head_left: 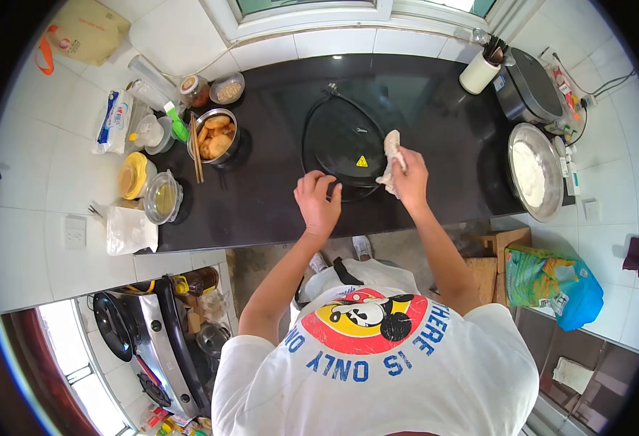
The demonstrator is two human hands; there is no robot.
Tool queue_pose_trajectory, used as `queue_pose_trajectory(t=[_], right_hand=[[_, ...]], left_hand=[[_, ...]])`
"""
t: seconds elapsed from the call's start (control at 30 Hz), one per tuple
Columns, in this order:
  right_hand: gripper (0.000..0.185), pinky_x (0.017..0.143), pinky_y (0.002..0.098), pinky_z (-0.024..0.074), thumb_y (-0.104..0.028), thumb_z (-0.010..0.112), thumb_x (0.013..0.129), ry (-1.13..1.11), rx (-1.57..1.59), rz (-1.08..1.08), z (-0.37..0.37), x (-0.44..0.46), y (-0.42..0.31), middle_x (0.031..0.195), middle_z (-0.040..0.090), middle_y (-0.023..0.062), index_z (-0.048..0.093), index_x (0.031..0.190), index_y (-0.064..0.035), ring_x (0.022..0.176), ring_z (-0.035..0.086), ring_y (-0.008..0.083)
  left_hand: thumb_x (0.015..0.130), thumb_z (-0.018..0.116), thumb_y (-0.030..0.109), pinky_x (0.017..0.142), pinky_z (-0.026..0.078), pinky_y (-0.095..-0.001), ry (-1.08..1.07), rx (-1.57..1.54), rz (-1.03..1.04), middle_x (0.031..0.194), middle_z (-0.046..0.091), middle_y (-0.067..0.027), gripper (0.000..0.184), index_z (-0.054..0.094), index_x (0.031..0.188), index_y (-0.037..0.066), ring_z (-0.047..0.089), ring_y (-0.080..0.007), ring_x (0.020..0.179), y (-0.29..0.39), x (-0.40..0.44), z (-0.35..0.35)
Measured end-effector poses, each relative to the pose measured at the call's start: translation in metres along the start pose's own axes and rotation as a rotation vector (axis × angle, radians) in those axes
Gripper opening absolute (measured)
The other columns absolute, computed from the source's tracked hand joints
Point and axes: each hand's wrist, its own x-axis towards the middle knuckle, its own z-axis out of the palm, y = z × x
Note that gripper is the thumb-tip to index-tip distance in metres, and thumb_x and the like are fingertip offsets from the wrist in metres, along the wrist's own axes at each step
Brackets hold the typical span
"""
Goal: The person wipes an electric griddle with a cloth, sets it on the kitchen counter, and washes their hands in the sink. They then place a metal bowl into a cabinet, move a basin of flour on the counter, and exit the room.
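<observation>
A round black electric griddle (pixel 345 142) with a yellow warning sticker lies on the dark countertop (pixel 268 211). Its black power cord (pixel 306 127) loops round the left side, the plug at the back. My left hand (pixel 318 203) has its fingers curled over the griddle's front-left edge, gripping it there. In my right hand (pixel 411 178) is a crumpled whitish cloth (pixel 391 152), bunched between closed fingers at the griddle's right side. Part of the griddle's front rim is hidden by my left hand.
On the left stand a metal pot (pixel 221 163) of fried cakes with chopsticks (pixel 196 149), a yellow-lidded tub (pixel 136 176) and a plastic bowl (pixel 163 198). To the right are a metal basin (pixel 514 163) of white flour-like powder, a utensil holder (pixel 478 75) and a grey appliance (pixel 530 86).
</observation>
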Motion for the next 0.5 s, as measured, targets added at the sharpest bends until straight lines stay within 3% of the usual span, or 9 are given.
queue_pose_trajectory(t=[0.03,0.1,0.2,0.33,0.5], right_hand=[[0.035,0.082,0.0399,0.0467,-0.007,0.063,0.075,-0.039,-0.099,-0.064,0.005,0.002,0.002,0.100,0.059,0.0156,0.060,0.109,-0.0023,0.095,0.056,0.0341],[0.041,0.080,0.0406,0.0475,-0.008,0.067,0.071,-0.091,-0.274,-0.071,0.010,0.005,-0.002,0.097,0.058,0.0146,0.059,0.112,-0.0055,0.096,0.055,0.0327],[0.044,0.078,0.0422,0.0479,-0.008,0.067,0.068,-0.144,-0.361,0.057,0.014,0.014,-0.010,0.095,0.058,0.0147,0.059,0.111,-0.0082,0.089,0.058,0.0347],[0.047,0.075,0.0431,0.0490,-0.009,0.069,0.064,-0.202,-0.371,0.140,0.017,0.023,-0.014,0.093,0.058,0.0146,0.058,0.110,-0.0104,0.087,0.059,0.0353],[0.051,0.074,0.0429,0.0497,-0.009,0.073,0.062,-0.165,-0.341,0.119,0.017,0.021,-0.010,0.091,0.057,0.0142,0.056,0.111,-0.0109,0.086,0.059,0.0342]], left_hand=[[0.065,0.073,0.009,0.076,0.039,-0.0367,-0.001,0.022,-0.009,0.095,0.056,-0.0052,0.021,0.064,0.084,0.009,0.052,-0.0250,0.090,-0.006,0.005,-0.002],[0.067,0.072,0.010,0.077,0.039,-0.0374,-0.006,0.049,0.047,0.095,0.056,-0.0038,0.020,0.065,0.085,0.011,0.052,-0.0248,0.091,-0.015,0.035,0.002],[0.068,0.070,0.011,0.080,0.038,-0.0386,-0.051,0.117,0.158,0.096,0.055,-0.0032,0.018,0.066,0.085,0.012,0.050,-0.0239,0.095,-0.017,0.089,0.015],[0.069,0.063,0.011,0.082,0.038,-0.0379,-0.123,0.287,0.468,0.095,0.054,-0.0051,0.013,0.065,0.082,0.013,0.049,-0.0233,0.096,-0.020,0.150,0.057],[0.072,0.057,0.012,0.081,0.038,-0.0349,-0.357,0.528,0.672,0.093,0.052,-0.0033,0.009,0.064,0.079,0.012,0.049,-0.0206,0.095,-0.018,0.192,0.098]])
